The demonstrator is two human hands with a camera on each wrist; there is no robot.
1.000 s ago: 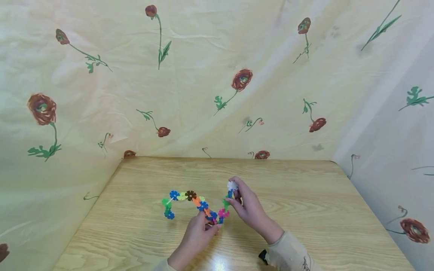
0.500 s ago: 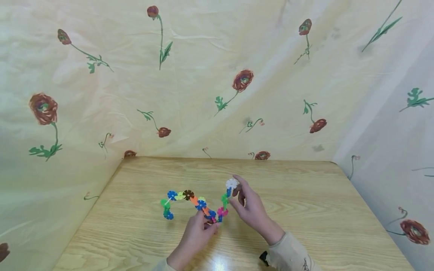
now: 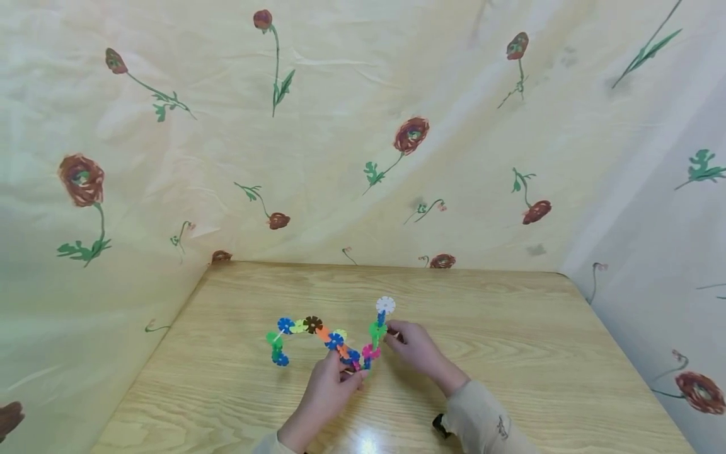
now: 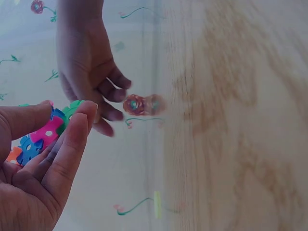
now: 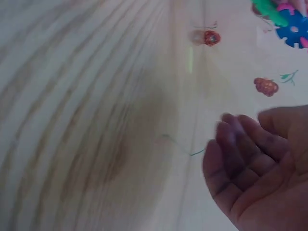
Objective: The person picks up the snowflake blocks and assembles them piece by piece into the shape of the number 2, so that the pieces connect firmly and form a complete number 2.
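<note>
A chain of interlocking plastic snowflake discs [image 3: 312, 325] in several colours hangs above the table in the head view. Its left end curls down in green and blue, while its right end rises to a white disc [image 3: 386, 305] at the top. My left hand [image 3: 326, 391] pinches the chain low in its middle, and in the left wrist view pink and blue discs [image 4: 47, 131] show between thumb and fingers. Just right of the green disc [image 3: 377, 330] is my right hand [image 3: 416, 347]. The right wrist view shows its fingers [image 5: 231, 154] loosely curled with nothing in them.
The wooden table [image 3: 510, 328] lies under both hands. Flower-printed cloth [image 3: 340, 157] stands behind it and along both sides. A small black object [image 3: 440, 425] sits at the right sleeve [image 3: 482, 416].
My right hand has let go of the chain near its white end and moved down and slightly right. The left hand keeps its pinch, almost unmoved.
</note>
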